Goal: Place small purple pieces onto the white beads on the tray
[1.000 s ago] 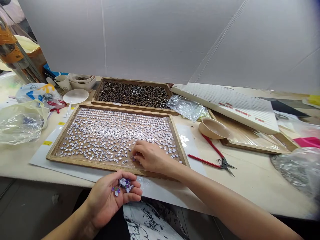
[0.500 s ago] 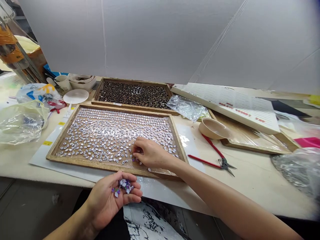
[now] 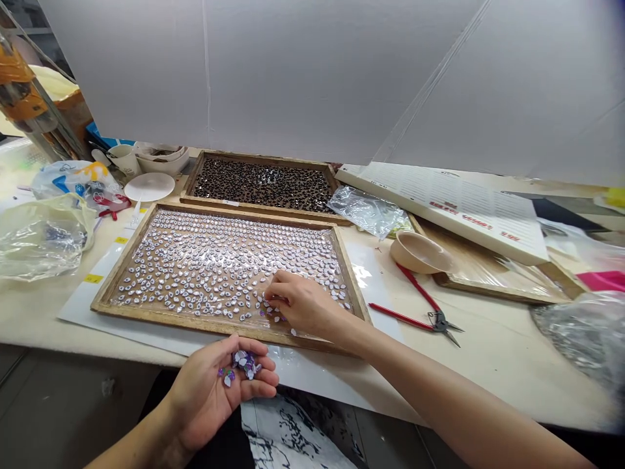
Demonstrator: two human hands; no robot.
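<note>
While my left hand [image 3: 209, 387] lies palm up just in front of the wooden tray [image 3: 195, 326], open and slightly cupped, it carries a small heap of purple-and-white pieces [image 3: 247, 362] on the palm and fingers. My right hand [image 3: 305, 303] is over the tray's near part, right of the middle, its fingers bent in toward the thumb; I cannot tell whether a piece is pinched between the tips. Pale pointed pieces [image 3: 215, 273] cover most of the tray, in rows along the far side, scattered nearer me. Red-handled pliers [image 3: 439, 320] lie to the right, near a beige bowl [image 3: 420, 253]
</note>
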